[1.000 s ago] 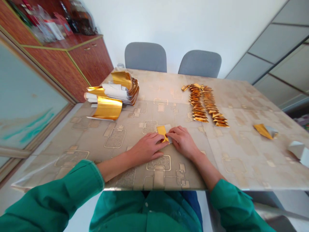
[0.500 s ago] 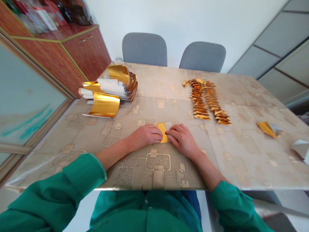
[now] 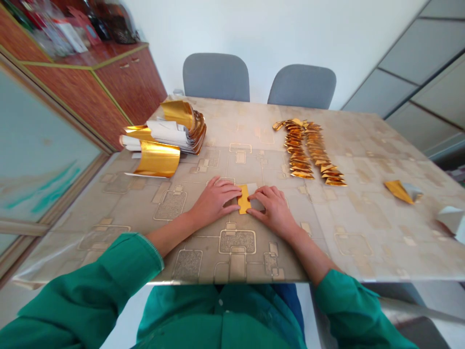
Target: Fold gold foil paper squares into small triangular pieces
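Observation:
A small folded piece of gold paper (image 3: 244,199) lies flat on the patterned tablecloth in front of me, with a pale flap just beyond its right side. My left hand (image 3: 215,199) grips its left edge, thumb at the near corner and fingertips higher up. Along the right edge, my right hand (image 3: 275,211) holds the paper between thumb and fingers. Farther off, a stack of gold and white paper sheets (image 3: 170,126) stands at the left, one curled gold sheet (image 3: 159,159) lying in front of it.
Two rows of folded gold paper pieces (image 3: 300,150) lie toward the back right. A part-folded gold paper (image 3: 398,191) and a white paper (image 3: 452,220) rest near the right side. Two grey chairs (image 3: 216,77) stand behind the table; a wooden cabinet (image 3: 127,80) is at the left.
My left hand's fingers have spread, the thumb now at the paper's near corner. The gold face looks narrower. My right thumb has moved to the near right corner.

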A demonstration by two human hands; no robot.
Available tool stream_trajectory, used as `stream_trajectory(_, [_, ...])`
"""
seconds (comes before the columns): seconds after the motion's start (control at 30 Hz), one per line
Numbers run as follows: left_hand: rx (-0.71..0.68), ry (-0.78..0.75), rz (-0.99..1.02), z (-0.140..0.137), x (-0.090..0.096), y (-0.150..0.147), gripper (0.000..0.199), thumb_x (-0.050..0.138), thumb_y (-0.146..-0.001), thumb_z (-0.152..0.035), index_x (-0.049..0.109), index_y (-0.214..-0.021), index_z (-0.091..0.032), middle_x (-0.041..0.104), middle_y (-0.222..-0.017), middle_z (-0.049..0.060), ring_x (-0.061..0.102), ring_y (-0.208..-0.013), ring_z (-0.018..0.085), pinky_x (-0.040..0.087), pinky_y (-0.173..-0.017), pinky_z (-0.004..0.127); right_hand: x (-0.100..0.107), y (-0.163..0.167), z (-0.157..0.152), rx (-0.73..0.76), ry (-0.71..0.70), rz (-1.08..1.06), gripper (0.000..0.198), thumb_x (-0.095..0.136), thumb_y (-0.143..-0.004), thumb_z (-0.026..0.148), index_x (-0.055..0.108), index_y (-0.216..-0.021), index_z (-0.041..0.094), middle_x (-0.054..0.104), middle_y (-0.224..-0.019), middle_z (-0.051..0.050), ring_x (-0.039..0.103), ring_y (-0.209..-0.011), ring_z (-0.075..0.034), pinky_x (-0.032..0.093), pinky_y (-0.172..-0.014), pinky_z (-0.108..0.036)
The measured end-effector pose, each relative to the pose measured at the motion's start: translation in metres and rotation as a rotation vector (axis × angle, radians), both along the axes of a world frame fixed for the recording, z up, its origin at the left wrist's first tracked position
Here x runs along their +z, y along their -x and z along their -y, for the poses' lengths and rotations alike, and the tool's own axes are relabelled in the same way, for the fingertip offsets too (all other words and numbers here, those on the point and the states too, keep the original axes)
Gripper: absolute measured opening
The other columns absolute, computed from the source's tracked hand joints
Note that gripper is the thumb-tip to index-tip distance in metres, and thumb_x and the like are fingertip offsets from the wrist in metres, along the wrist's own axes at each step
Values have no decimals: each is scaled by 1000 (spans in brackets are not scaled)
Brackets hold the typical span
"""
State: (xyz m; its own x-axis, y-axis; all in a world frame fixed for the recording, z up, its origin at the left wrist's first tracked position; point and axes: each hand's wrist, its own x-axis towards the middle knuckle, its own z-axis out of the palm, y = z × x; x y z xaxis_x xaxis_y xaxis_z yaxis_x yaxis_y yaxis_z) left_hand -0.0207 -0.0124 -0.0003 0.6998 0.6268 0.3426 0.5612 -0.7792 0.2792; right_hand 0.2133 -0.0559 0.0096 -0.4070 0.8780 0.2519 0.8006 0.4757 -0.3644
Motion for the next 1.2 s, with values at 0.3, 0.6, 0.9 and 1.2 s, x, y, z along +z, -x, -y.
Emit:
stream_trajectory(0.3, [-354,-207,-68,-17,1,6,29,43,-103,-20,71,-110,-23,72,-119,4,64,-115,17,42,-110,42,-2,-4,-5,36,14,-14,20,68,-89,34,66,-107,25,63,-107,-6,53,-102,-24,40,-86,-38])
stream_trajectory(0.6, [-214,-270,-44,-8,-6,-5,22,46,-102,-18,68,-103,-18,74,-108,4,67,-103,18,46,-104,40,0,-4,1,84,-16,-48,8,62,-92,23,68,-97,24,64,-104,-5,54,-100,-21,39,-85,-36])
stream_trajectory(0.9, [-326,-177,-95,-14,10,2,27,43,-101,-17,69,-107,-22,71,-116,4,64,-109,18,43,-106,42,5,-5,4,137,66,-31,12,65,-90,34,66,-97,24,64,-102,-4,53,-98,-22,37,-85,-36])
stream_trajectory(1.2, [-220,-229,-55,-10,3,-6,27,43,-102,-20,70,-100,-20,75,-103,4,67,-98,16,48,-102,39,6,-1,5,108,43,2,19,71,-86,38,63,-96,24,64,-99,-4,52,-96,-23,36,-82,-35])
